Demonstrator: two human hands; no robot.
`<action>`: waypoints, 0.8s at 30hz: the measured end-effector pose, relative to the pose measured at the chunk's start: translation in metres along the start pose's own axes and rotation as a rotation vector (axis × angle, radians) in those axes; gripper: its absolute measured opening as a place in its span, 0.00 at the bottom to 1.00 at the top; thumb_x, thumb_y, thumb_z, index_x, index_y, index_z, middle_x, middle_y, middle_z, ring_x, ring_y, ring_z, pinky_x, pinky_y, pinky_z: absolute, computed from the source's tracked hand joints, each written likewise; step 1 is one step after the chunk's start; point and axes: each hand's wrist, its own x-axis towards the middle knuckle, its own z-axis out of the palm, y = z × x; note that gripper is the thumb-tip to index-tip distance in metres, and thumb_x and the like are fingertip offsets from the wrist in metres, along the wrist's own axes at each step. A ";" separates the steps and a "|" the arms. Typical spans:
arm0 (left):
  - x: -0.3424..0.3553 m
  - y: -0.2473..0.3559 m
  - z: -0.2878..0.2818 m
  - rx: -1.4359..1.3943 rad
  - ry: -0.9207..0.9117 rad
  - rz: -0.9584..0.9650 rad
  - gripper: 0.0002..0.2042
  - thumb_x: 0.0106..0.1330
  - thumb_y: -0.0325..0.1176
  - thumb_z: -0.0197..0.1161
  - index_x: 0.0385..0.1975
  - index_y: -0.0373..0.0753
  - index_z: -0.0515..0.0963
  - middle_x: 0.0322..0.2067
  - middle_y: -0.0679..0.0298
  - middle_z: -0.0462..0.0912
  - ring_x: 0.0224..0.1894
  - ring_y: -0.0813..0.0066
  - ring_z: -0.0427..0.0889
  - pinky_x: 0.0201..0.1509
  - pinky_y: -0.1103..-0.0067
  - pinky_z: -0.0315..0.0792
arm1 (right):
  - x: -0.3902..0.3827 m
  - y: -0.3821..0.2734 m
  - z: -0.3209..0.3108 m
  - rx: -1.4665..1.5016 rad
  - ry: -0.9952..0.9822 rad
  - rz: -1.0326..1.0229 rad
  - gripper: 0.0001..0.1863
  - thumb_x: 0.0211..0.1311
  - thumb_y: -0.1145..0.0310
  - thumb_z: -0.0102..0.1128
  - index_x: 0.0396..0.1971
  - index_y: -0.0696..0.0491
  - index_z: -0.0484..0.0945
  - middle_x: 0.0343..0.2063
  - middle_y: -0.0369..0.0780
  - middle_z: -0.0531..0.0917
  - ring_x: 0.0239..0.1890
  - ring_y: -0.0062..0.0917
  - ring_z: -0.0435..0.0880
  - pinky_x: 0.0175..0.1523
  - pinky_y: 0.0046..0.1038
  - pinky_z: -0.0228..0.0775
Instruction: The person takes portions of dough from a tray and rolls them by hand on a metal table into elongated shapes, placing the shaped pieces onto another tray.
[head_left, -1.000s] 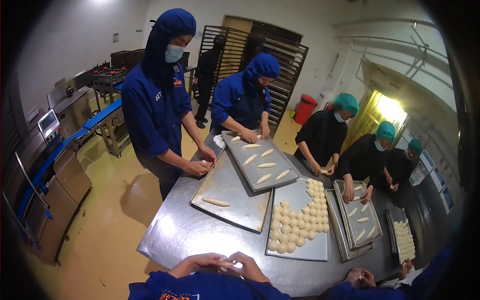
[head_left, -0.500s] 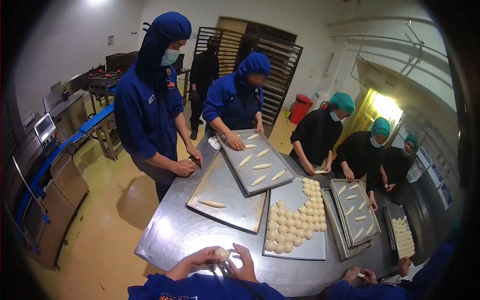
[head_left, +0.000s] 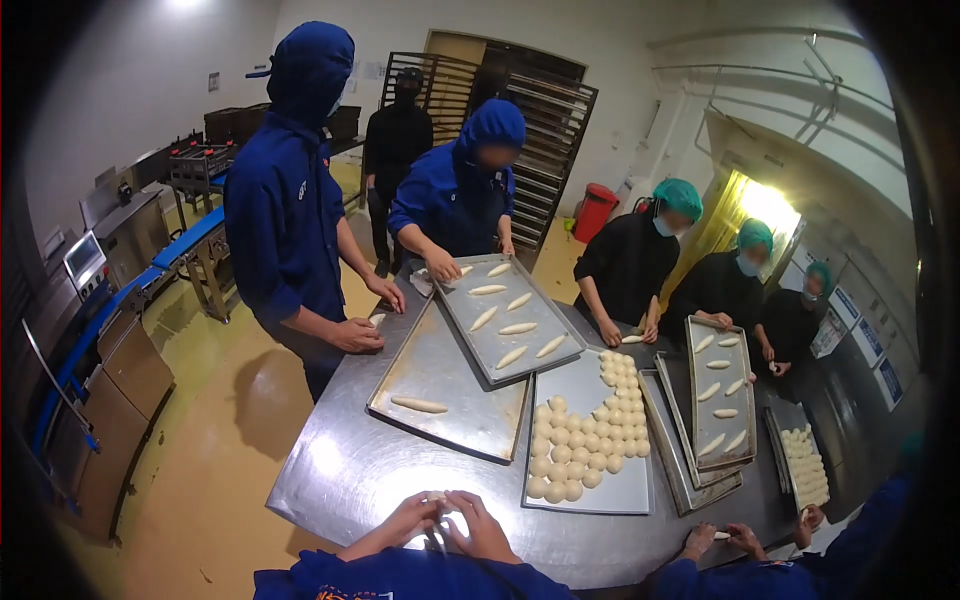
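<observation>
From your head, the left fisheye camera looks forward and down over the bench (head_left: 335, 470). Your left hand (head_left: 406, 522) and right hand (head_left: 482, 530) are near, low in view; the back wall (head_left: 610, 60) is far.

Upper garment (head_left: 430, 572) of the person before me: deep blue cloth, softly creased across the front. Left sleeve (head_left: 295, 575) and right sleeve (head_left: 535, 580): the same blue, each ending short of the wrist. Chest print (head_left: 338, 594): orange shapes with fine pale marks, the lower part cut off from view. Left hand (head_left: 408, 518) and right hand (head_left: 482, 528): both bare, as are the wrists.
</observation>
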 end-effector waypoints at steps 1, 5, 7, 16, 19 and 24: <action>-0.001 0.001 0.004 -0.009 -0.024 0.003 0.18 0.73 0.33 0.60 0.58 0.32 0.70 0.50 0.58 0.79 0.50 0.72 0.80 0.56 0.76 0.78 | 0.001 0.004 -0.001 0.010 0.056 -0.035 0.26 0.59 0.72 0.65 0.59 0.53 0.72 0.55 0.46 0.76 0.53 0.44 0.80 0.55 0.35 0.76; -0.006 0.007 0.017 -0.007 -0.057 -0.015 0.19 0.73 0.34 0.61 0.58 0.31 0.70 0.51 0.57 0.78 0.49 0.71 0.80 0.55 0.76 0.79 | 0.001 0.018 -0.005 0.052 0.232 -0.079 0.26 0.56 0.76 0.66 0.56 0.54 0.74 0.53 0.46 0.77 0.53 0.43 0.80 0.55 0.34 0.76; -0.004 0.007 0.015 -0.015 -0.031 -0.039 0.20 0.72 0.34 0.61 0.59 0.31 0.69 0.52 0.56 0.77 0.51 0.70 0.80 0.56 0.75 0.78 | 0.002 0.025 -0.003 -0.018 0.311 -0.145 0.27 0.54 0.77 0.66 0.57 0.53 0.74 0.53 0.47 0.77 0.54 0.41 0.79 0.57 0.35 0.74; 0.000 0.005 0.013 -0.011 -0.009 -0.022 0.18 0.73 0.32 0.58 0.59 0.32 0.70 0.53 0.57 0.78 0.53 0.70 0.80 0.57 0.75 0.78 | -0.001 0.020 0.000 0.028 0.141 -0.047 0.32 0.57 0.72 0.66 0.62 0.53 0.68 0.56 0.48 0.74 0.57 0.43 0.77 0.59 0.37 0.72; -0.001 0.008 0.016 0.005 -0.013 -0.034 0.18 0.73 0.32 0.59 0.59 0.32 0.71 0.52 0.58 0.79 0.51 0.71 0.81 0.56 0.75 0.78 | 0.003 0.024 -0.001 -0.030 0.255 -0.140 0.32 0.56 0.73 0.65 0.62 0.53 0.67 0.55 0.48 0.75 0.56 0.42 0.78 0.57 0.35 0.74; 0.001 0.011 0.011 0.128 -0.050 -0.054 0.18 0.72 0.32 0.60 0.58 0.33 0.72 0.49 0.59 0.81 0.47 0.72 0.82 0.55 0.76 0.78 | 0.005 0.014 -0.001 0.026 0.033 -0.017 0.30 0.59 0.71 0.65 0.62 0.54 0.68 0.52 0.48 0.75 0.50 0.40 0.82 0.53 0.32 0.77</action>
